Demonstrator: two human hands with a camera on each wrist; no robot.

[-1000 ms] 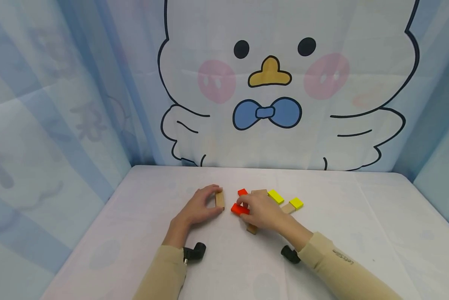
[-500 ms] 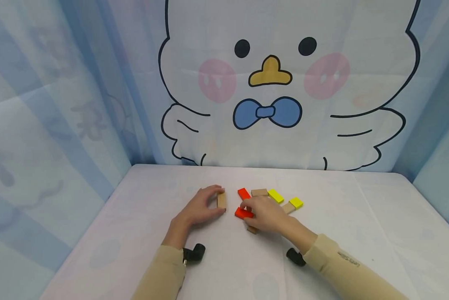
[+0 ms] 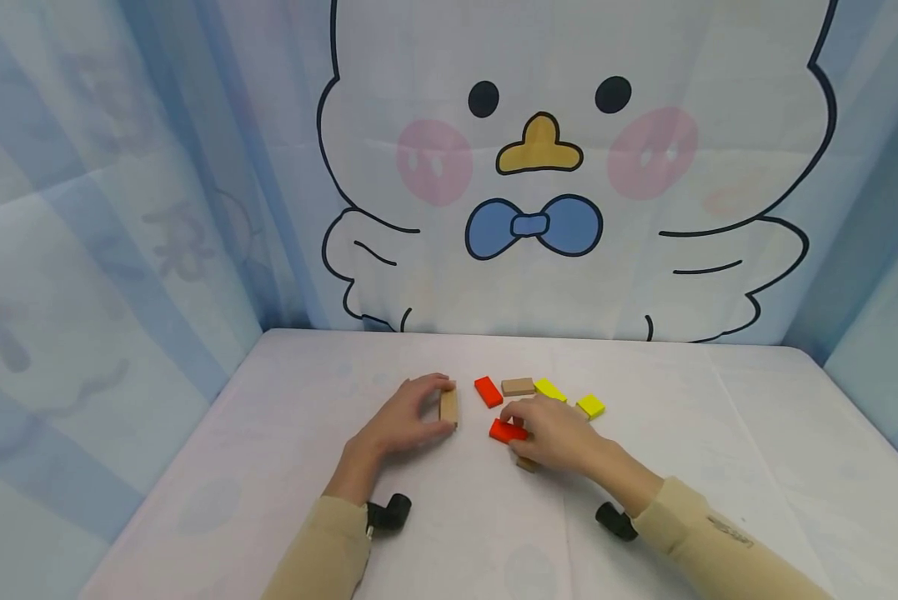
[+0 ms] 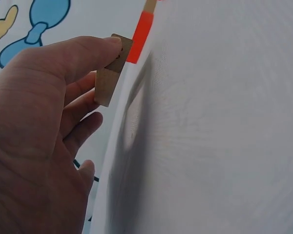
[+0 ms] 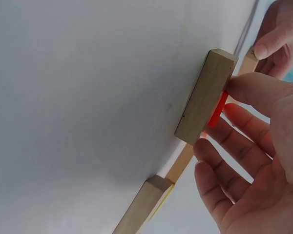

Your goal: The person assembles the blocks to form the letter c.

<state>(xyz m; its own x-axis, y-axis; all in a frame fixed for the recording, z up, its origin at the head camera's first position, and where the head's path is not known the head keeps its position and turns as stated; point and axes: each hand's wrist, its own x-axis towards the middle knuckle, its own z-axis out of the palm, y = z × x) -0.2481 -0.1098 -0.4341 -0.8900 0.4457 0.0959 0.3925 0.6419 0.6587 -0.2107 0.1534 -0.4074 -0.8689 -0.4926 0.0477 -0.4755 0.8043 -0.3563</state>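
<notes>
In the head view my left hand (image 3: 411, 418) pinches a plain wooden block (image 3: 449, 406) lengthwise, thumb at the near end and fingers at the far end. The left wrist view shows the thumb pressing that block's end. To the right, my right hand (image 3: 557, 433) pinches a red block (image 3: 507, 431) between thumb and fingertips. Another wooden block (image 5: 205, 97) lies along the near side of this red one, partly hidden under the hand in the head view. A second red block (image 3: 489, 392) lies just beyond the right hand.
Behind the right hand lie a wooden block (image 3: 518, 387), a yellow block (image 3: 549, 389) and, farther right, another yellow block (image 3: 589, 407). All rest on a white-covered table (image 3: 719, 467). A printed curtain (image 3: 539, 283) hangs along its back edge.
My right hand has slid right with the red block, and the near wooden block has shifted right too. The second red block is now uncovered. My left hand has moved slightly right with its wooden block.
</notes>
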